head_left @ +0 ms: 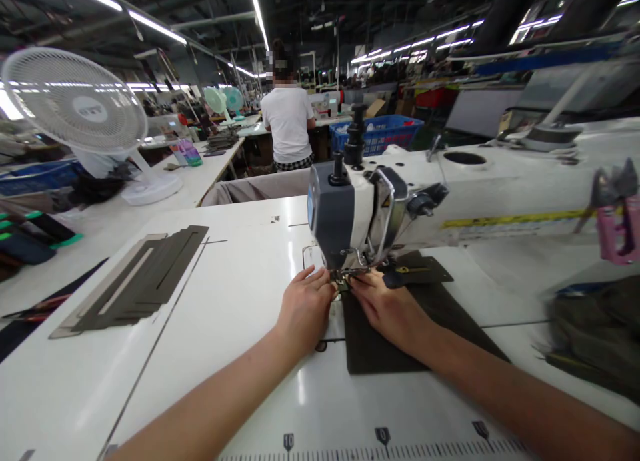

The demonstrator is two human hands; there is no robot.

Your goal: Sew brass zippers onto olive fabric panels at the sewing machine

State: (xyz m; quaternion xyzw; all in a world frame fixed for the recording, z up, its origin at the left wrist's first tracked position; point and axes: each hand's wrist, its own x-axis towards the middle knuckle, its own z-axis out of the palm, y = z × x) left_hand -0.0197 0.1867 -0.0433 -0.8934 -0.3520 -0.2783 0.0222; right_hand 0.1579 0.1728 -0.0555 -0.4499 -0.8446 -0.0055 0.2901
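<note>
A dark olive fabric panel (380,351) lies on the sewing machine bed, partly beneath the machine head (345,207). My right hand (393,314) rests over this panel, its fingers bent together and pressing it close to the presser foot (345,272). Just left of the foot is my left hand (305,307), palm down, with bent fingers drawn in toward the needle area; whatever its fingertips pinch is hidden. Behind my right hand, another dark piece with a small gold-coloured zipper (413,269) lies partly under the machine arm.
A fanned stack of dark cut pieces (145,281) lies left on the white table (235,301). Pink-handled snips (617,227) are at the right, above dark bundled cloth (595,321). A white fan (80,107) stands back left. A person in a white shirt (287,124) stands ahead.
</note>
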